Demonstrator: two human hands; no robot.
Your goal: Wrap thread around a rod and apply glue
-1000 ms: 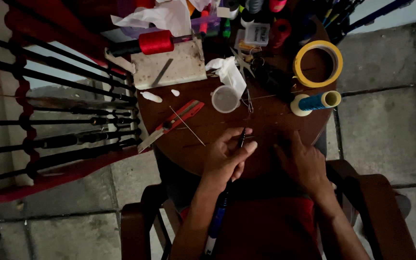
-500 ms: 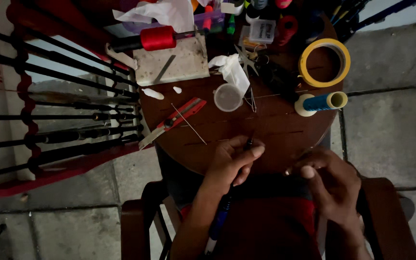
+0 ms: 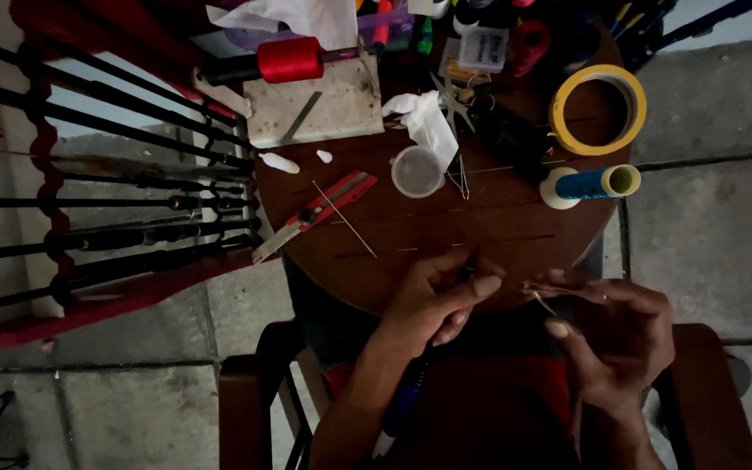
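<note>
my left hand (image 3: 433, 305) pinches thin dark rod over round bench (image 3: 446, 235) edge. my right hand (image 3: 620, 335) pinches small metal ring guide (image 3: 534, 294) just beside rod tip. guide not yet seated; thread spools untouched.

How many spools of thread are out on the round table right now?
2 clearly: a red spool at the far edge beside the white block, and a blue spool at the right edge below the yellow tape roll. More may hide in the dark far clutter.
</note>
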